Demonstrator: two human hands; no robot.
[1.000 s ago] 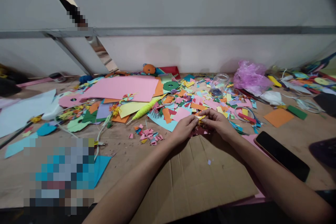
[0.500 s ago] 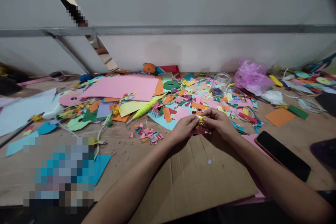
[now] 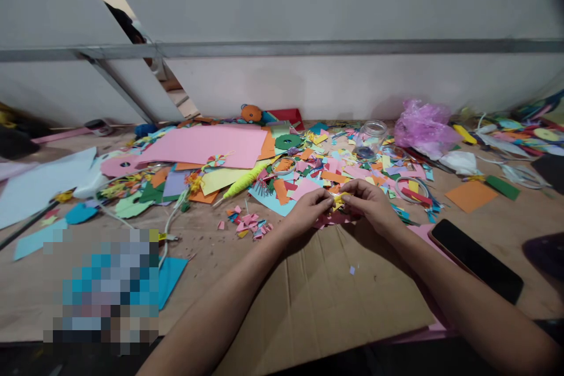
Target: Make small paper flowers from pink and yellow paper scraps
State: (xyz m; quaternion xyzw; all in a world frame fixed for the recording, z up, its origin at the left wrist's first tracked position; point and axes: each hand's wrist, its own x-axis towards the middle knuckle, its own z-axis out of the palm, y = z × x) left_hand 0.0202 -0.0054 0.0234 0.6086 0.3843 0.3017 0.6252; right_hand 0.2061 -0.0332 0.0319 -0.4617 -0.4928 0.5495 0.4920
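Two bare forearms come in from the near edge and meet over the middle of the table, so that's where I'm looking. Closest to me is a flat cardboard sheet point(image 3: 326, 294) lying under both arms. To its right sits a black phone point(image 3: 476, 260), face up, near the right forearm but apart from it.

Just past the far edge of the cardboard, the left hand point(image 3: 308, 211) and right hand point(image 3: 370, 205) are nearly touching. Both have thumb and fingertips pinched narrow on a yellow paper piece point(image 3: 339, 200), which hangs between them just above the scrap pile. It's tiny, so I can't tell its exact shape.

Left of the left hand there's a little heap of pink scraps point(image 3: 249, 226) on the bare wood. A blue paper point(image 3: 170, 279) lies nearer and further left.

Beyond the hands it's a mess of coloured offcuts. A fuzzy yellow-green stick point(image 3: 242, 183) lies slanted to the left, a clear tape ring point(image 3: 409, 190) sits just right of the right hand, and an orange square point(image 3: 470, 195) lies well out to the right.

Further back are a big pink sheet point(image 3: 207, 145) on the left, a green ring point(image 3: 287, 142) beside it, a glass jar point(image 3: 370, 136) and a crumpled pink plastic bag point(image 3: 423, 128), all close to the grey wall point(image 3: 308, 6).
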